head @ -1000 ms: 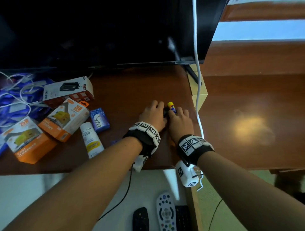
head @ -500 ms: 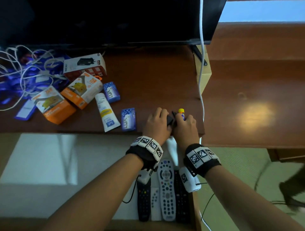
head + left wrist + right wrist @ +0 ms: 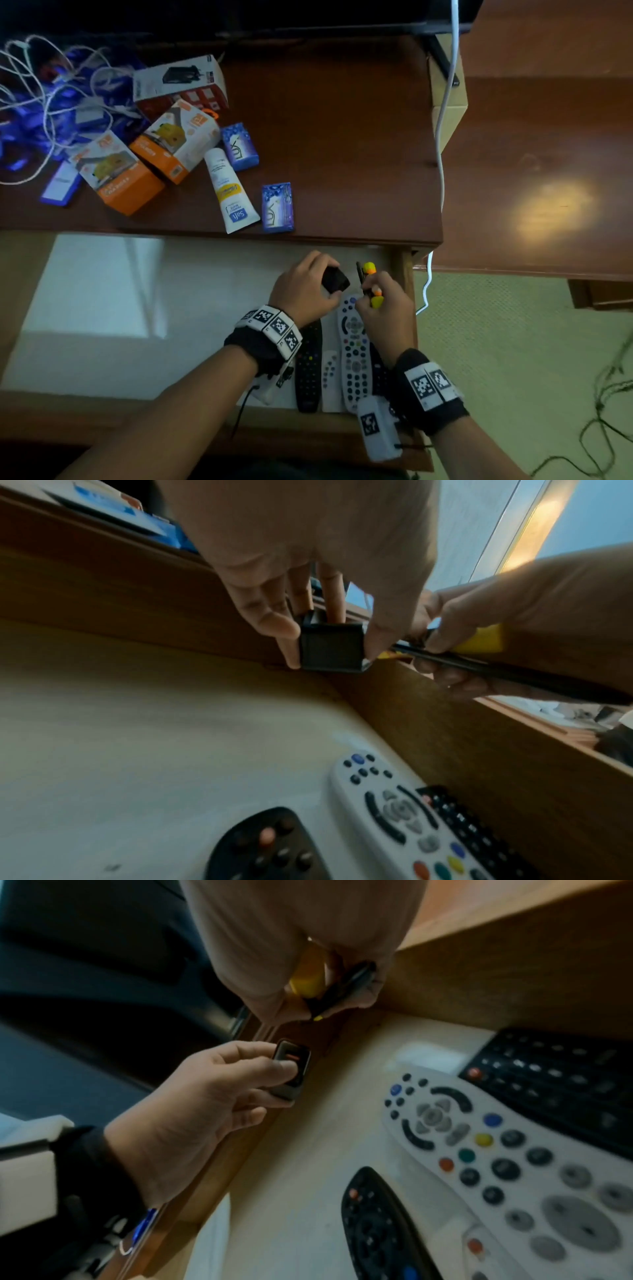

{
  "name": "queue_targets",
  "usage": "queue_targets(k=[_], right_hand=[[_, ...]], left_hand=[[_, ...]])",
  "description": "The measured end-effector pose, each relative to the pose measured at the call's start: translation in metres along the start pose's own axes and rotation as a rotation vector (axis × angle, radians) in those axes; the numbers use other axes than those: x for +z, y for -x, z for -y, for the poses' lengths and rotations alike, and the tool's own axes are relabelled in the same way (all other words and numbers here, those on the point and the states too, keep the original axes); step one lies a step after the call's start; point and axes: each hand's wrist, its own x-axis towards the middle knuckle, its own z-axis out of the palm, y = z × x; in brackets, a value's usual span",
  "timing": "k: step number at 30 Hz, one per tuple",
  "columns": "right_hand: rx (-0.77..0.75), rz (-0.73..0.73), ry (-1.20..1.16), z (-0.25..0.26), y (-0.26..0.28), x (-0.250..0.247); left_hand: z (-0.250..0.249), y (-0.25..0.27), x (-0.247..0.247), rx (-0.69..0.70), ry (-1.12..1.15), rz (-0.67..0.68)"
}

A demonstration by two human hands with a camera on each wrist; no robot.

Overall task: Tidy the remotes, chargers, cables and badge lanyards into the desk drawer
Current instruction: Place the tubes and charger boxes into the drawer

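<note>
1. A small black charger (image 3: pixel 335 279) is held over the back right corner of the open drawer (image 3: pixel 102 308), above the grey remote (image 3: pixel 354 353) lying there beside black remotes.
2. The left hand (image 3: pixel 303 291) pinches the charger between thumb and curled fingers.
3. The right hand (image 3: pixel 388 310), just beside it, is closed around a black pen and yellow-capped markers (image 3: pixel 371 284).
4. On the desk (image 3: pixel 342 137), two blue boxes (image 3: pixel 277 207) read "LUX"; a white tube (image 3: pixel 230 192) reads "Safi".
</note>
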Motion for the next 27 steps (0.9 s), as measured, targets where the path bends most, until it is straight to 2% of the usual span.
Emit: queue_targets(k=[5, 10, 17, 23, 27], right_hand=[[0.175, 0.075, 0.045, -0.018, -0.018, 0.029], [0.344, 0.148, 0.199, -0.025, -0.059, 0.043], [0.371, 0.254, 0.361, -0.037, -0.081, 0.049], [0.301, 0.29, 0.403, -0.037, -0.077, 0.048], [0.347, 0.289, 0.347, -0.022, -0.057, 0.034]], left_hand=[[0.022, -0.013, 0.008, -0.115, -0.045, 0.166], [0.033, -0.03, 0.02, -0.102, -0.083, 0.243], [0.041, -0.049, 0.035, 0.007, -0.219, 0.276], [0.043, -0.053, 0.04, 0.055, -0.277, 0.269], [0.041, -0.054, 0.043, 0.073, -0.313, 0.281]])
